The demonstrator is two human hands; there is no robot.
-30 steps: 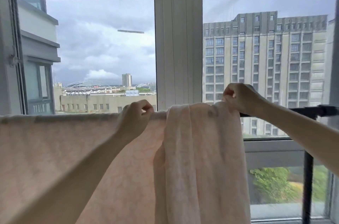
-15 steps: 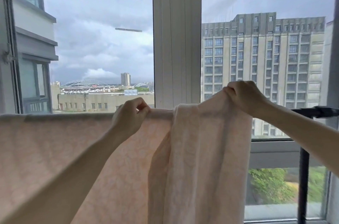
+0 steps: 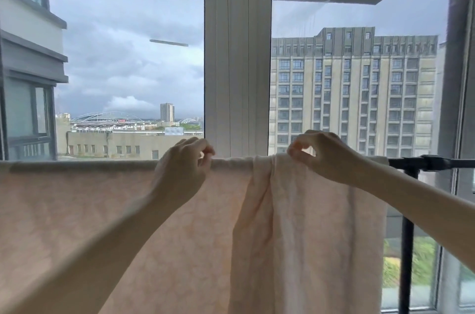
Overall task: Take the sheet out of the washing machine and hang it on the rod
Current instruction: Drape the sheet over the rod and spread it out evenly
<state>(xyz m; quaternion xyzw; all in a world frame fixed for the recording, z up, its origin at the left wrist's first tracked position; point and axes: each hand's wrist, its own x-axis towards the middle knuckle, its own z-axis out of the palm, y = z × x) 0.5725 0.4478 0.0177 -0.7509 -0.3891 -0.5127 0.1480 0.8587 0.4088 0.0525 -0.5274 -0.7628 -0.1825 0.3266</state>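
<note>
A pale pink sheet [image 3: 77,211] hangs over a black rod [image 3: 431,162], draped from the left edge of view to just short of the rod's right end. A bunched fold of it hangs near the middle. My left hand [image 3: 183,169] pinches the sheet's top edge on the rod, left of the white window post. My right hand [image 3: 323,154] pinches the top edge of the bunched part, right of the post. Most of the rod is hidden under the cloth.
The rod's black upright stand [image 3: 406,236] rises at the right. Directly behind the rod is a large window with a white centre post [image 3: 237,56]. Outside are buildings and cloudy sky.
My right hand lifted the bunched fold, then set it down on the rod; the sheet now reaches further right. My left hand stayed at the top edge.
</note>
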